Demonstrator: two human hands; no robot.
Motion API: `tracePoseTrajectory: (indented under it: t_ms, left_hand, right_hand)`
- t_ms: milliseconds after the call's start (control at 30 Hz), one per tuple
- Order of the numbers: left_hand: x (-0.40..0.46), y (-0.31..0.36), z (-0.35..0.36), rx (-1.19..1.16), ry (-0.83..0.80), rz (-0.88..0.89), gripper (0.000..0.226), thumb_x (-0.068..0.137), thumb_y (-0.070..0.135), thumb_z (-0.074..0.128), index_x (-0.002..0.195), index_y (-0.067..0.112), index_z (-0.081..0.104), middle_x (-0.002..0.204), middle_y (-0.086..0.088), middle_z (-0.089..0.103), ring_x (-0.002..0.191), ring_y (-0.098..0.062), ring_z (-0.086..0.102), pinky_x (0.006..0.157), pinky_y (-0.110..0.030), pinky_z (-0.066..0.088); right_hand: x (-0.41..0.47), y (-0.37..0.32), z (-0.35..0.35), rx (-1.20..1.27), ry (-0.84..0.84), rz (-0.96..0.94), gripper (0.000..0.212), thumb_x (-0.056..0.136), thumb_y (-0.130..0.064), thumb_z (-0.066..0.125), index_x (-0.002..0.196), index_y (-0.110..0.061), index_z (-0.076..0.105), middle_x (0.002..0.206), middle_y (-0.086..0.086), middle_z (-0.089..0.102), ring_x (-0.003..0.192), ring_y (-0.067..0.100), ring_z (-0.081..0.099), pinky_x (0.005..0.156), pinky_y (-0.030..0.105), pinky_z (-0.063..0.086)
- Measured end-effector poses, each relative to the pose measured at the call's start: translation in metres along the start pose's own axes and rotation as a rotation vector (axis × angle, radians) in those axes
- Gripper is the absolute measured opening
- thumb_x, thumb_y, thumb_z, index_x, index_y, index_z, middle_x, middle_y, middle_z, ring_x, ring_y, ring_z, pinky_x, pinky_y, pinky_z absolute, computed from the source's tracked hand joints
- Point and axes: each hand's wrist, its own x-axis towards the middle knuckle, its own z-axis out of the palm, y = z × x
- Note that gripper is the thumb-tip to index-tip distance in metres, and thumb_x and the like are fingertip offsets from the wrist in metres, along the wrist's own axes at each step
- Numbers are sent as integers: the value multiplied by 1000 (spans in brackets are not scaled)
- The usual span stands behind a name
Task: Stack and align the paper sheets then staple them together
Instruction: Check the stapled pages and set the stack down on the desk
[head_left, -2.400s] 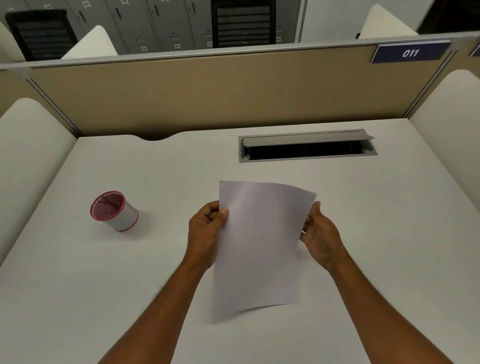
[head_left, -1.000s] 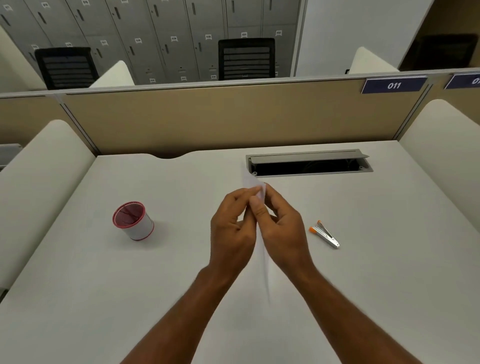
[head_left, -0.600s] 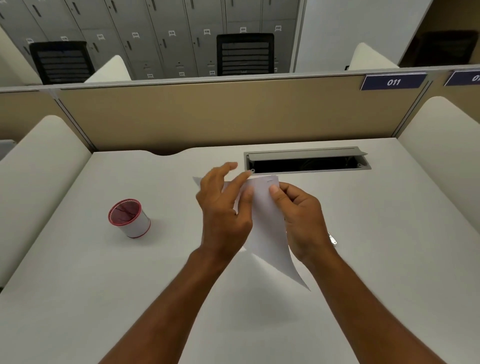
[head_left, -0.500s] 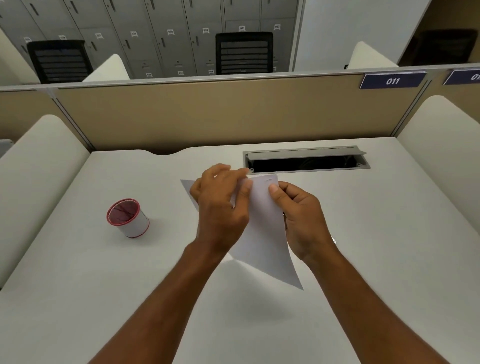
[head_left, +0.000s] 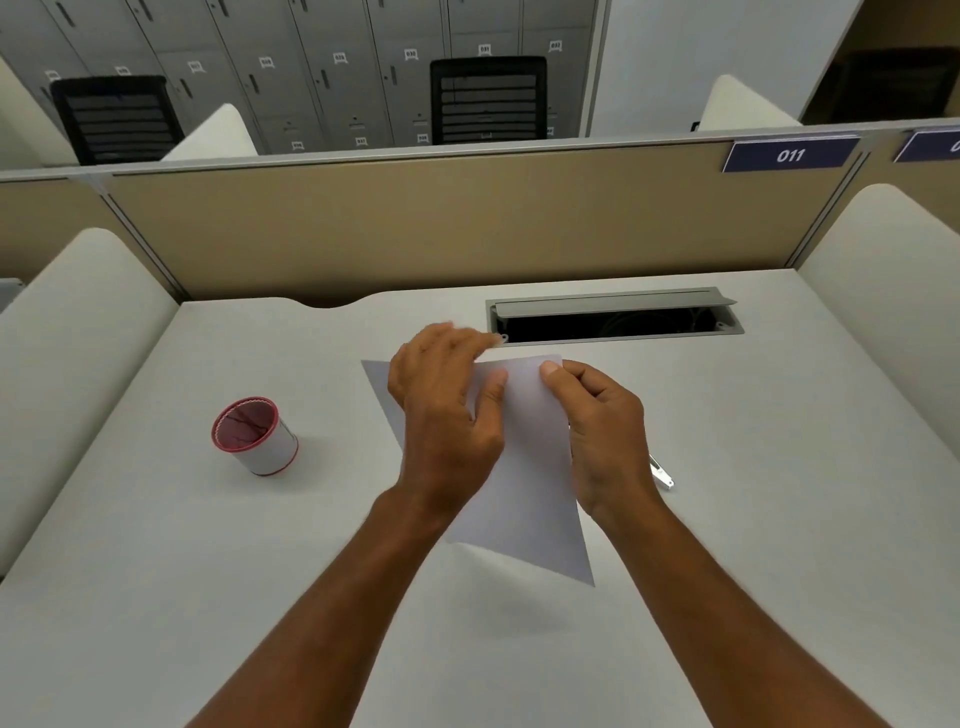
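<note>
Two hands: we see both raised over the worktop (head_left: 208, 597), each holding the paper sheets (head_left: 524, 467) near their far edge.
Left hand (head_left: 447, 415): the thumb lies on the front of the paper and the fingers, blurred, reach over the far edge. We judge that it grips the left part so that the edges can be matched.
Right hand (head_left: 605, 436): thumb and fingers pinch the far right corner, probably so that this corner does not slip.
Paper sheets: held tilted in the air, not flat on the worktop. One corner sticks out at 9 o'clock of the left hand, so the edges seem not fully even. We cannot tell how many sheets there are.
Staple: we cannot make one out. The scene fits squaring the sheets before stapling, or checking the corner after it.
Small metal tool (head_left: 662, 474): on the worktop at 4 o'clock of the right hand, half hidden by it; perhaps the stapler, lying within reach.
Red-rimmed cup (head_left: 254, 436): at 9 o'clock of the paper, well apart.
Cable slot (head_left: 613, 318): at 12 o'clock, beyond the hands.
</note>
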Motion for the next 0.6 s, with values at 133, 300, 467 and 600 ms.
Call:
tracePoseTrajectory:
  t_ms: [133, 300, 467, 600]
  left_hand:
    - [-34, 12, 13, -2, 14, -67, 54, 87, 26, 68, 136, 13, 50, 152, -14, 36, 145, -26, 25, 117, -47, 26]
    - [-84, 27, 31, -97, -192, -246, 86, 84, 58, 61, 150, 29, 15, 161, -2, 11, 148, -17, 16, 114, -55, 34]
    - [-85, 22, 30, -309, -240, -394, 85, 87, 31, 74, 151, 22, 19, 153, -1, 35, 140, -19, 38, 109, -49, 43]
    - [-72, 6, 20, -255, -100, -298, 55, 94, 17, 64, 144, 13, 40, 133, -1, 60, 114, -9, 63, 97, -24, 52]
  right_hand:
    - [1, -4, 6, 64, 97, -60, 21, 93, -39, 63, 75, -43, 74, 75, -17, 71, 77, -2, 67, 55, 14, 52]
    - [-4, -5, 14, 65, 162, -128, 22, 91, -40, 63, 73, -48, 72, 76, -20, 71, 80, 3, 68, 60, 13, 55]
    - [-16, -3, 22, 99, 46, -142, 19, 92, -37, 66, 83, -52, 71, 91, -21, 73, 89, 13, 70, 69, 30, 63]
    - [-20, -2, 18, 130, -94, -188, 14, 92, -32, 65, 102, -32, 75, 102, -8, 77, 98, 17, 73, 77, 32, 62]
